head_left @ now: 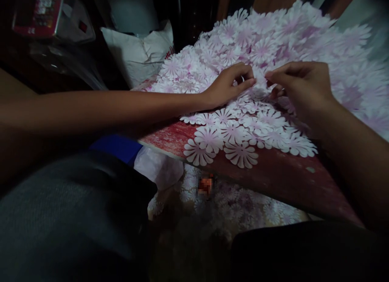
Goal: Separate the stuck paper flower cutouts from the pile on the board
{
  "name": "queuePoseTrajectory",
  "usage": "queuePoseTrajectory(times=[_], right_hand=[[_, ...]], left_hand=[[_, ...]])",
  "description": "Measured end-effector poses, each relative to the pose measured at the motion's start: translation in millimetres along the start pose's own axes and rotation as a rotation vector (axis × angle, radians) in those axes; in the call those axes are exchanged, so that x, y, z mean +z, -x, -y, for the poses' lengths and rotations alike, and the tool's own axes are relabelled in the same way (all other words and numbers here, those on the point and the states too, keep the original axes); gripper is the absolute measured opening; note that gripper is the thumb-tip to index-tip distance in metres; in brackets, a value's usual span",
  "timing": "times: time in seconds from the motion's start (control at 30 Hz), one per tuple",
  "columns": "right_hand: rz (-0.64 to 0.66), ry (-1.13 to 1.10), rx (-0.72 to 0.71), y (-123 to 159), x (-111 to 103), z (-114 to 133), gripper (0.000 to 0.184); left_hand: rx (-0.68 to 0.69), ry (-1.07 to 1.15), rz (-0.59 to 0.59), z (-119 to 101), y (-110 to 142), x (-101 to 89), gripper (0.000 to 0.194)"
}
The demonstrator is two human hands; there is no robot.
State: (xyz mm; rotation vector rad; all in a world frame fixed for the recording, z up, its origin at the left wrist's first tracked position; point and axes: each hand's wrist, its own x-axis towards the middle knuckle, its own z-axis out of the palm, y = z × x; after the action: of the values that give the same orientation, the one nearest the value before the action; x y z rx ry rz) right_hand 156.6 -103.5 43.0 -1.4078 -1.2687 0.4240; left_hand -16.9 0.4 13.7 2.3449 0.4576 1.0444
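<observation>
A large heap of white flower cutouts (261,51) with pale purple centres covers much of the red tabletop (173,138). Over its near slope, my left hand (232,81) comes in from the left, thumb and fingertips closed in a pinch. Facing it from the right, my right hand (304,81) is also pinched at thumb and forefinger, its other fingers curled. A white flower cutout (260,84) shows between the two sets of fingertips; its outline blends into the heap behind. Several flatter cutouts, such as a single flower (241,154), lie by the table's near edge.
More flower cutouts (282,213) lie below the table, near a white plastic bag (158,168) and a blue box (115,148). A white sack (136,51) stands behind at left. A red device with keys (38,14) sits at the upper left. My knees are under the near edge.
</observation>
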Motion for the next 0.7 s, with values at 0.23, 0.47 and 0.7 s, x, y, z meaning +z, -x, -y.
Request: queuePoseTrajectory(times=[0.23,0.47,0.7], right_hand=[[0.041,-0.065,0.102,8.7,2.3,7.4,0.022],[0.051,-0.047,0.099,11.1,3.2,9.0,0.018],[0.081,-0.118,0.059,7.8,3.1,9.5,0.026]], left_hand=[[-0.056,0.046,-0.036,-20.4,4.4,1.5,0.028],[-0.033,0.066,-0.042,-12.8,2.6,-0.3,0.024],[0.029,0.039,0.021,-16.1,6.9,-0.1,0.023]])
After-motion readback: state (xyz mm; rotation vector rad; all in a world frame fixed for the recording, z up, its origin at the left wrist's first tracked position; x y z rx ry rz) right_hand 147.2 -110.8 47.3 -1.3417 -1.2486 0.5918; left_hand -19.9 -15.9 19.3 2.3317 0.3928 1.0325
